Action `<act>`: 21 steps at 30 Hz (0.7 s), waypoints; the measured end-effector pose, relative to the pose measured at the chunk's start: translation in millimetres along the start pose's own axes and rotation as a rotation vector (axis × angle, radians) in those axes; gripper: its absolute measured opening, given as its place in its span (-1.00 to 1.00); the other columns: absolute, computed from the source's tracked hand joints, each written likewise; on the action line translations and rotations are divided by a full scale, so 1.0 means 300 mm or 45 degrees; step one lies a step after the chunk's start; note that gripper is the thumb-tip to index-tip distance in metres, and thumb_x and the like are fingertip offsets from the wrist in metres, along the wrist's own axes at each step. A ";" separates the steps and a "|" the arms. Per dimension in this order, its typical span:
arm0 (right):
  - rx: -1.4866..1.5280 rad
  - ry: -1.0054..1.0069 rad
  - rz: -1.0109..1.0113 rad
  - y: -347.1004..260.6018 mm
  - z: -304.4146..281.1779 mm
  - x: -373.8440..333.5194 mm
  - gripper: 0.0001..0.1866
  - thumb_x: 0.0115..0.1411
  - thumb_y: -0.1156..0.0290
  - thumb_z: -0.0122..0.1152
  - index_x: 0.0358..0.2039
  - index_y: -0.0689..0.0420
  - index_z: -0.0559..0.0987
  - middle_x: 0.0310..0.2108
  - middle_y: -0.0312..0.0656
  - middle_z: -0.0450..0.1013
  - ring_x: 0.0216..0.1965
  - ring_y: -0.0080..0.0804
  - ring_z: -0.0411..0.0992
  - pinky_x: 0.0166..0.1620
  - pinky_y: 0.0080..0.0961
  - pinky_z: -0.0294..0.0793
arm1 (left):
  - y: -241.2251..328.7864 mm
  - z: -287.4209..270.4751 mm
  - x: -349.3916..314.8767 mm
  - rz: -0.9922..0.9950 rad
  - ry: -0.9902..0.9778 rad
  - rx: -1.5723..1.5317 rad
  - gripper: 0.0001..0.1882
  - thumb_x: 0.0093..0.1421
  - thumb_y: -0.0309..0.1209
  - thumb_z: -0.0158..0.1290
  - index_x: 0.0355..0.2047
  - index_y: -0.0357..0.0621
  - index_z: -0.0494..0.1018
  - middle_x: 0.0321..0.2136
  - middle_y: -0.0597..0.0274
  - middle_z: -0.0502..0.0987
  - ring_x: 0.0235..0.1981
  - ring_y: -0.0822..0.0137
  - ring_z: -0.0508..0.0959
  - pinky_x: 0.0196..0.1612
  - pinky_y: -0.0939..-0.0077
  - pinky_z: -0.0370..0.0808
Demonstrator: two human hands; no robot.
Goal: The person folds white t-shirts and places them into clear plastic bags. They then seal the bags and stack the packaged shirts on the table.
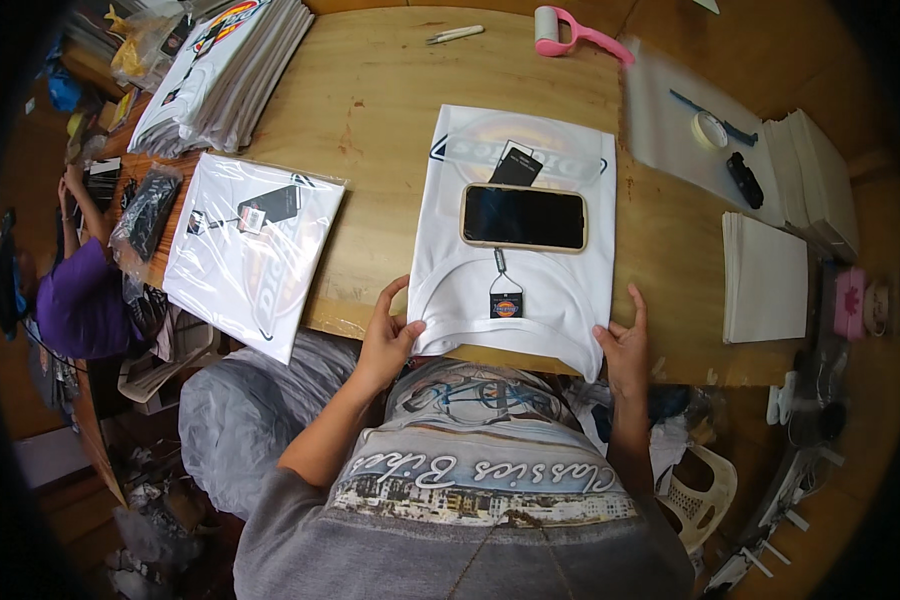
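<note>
A folded white T-shirt (435,215) lies at the table's front edge, its collar toward me. My left hand (385,342) grips its near left corner, thumb on top. At the near right corner, my right hand (625,345) holds the fabric between thumb and fingers. A dark-screened phone (524,217) in a light case rests across the shirt. Beyond it a black hang tag (516,167) sticks out, its cord hidden by the phone. A square dark neck label (506,305) shows inside the collar, below a small loop of cord.
Left of the shirt lies a bagged white shirt (250,255), with a tall shirt stack (225,80) behind it. A pink lint roller (575,38) and pale pens (456,35) are at the back. White sheets (765,280) sit right. Another person (85,300) works at far left.
</note>
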State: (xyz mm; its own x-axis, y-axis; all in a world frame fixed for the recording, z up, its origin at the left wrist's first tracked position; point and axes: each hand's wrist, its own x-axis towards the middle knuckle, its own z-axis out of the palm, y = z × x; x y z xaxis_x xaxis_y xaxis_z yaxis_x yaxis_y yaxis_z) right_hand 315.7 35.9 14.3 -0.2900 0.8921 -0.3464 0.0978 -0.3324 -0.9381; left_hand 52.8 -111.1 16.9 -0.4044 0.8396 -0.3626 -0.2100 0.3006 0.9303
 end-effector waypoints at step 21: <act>-0.836 0.462 -0.725 -0.248 -0.226 0.922 -0.78 -0.28 0.42 0.30 -0.61 0.21 0.45 -0.65 -0.16 0.38 -0.60 -0.38 0.35 -0.46 -0.53 0.32 | 0.079 -0.066 -0.049 -0.010 0.229 0.931 -0.18 0.03 -0.53 -0.06 0.12 0.09 -0.38 -0.75 0.16 0.39 -0.76 0.42 0.39 -0.73 0.61 0.30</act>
State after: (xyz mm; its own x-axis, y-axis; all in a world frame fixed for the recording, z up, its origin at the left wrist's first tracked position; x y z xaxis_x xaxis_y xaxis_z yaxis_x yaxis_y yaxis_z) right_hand 292.7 328.0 -12.2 -0.1557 0.9450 0.2877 0.5817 0.3231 -0.7465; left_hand 36.0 -125.3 43.2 -0.5580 0.7679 -0.3146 0.4053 0.5830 0.7042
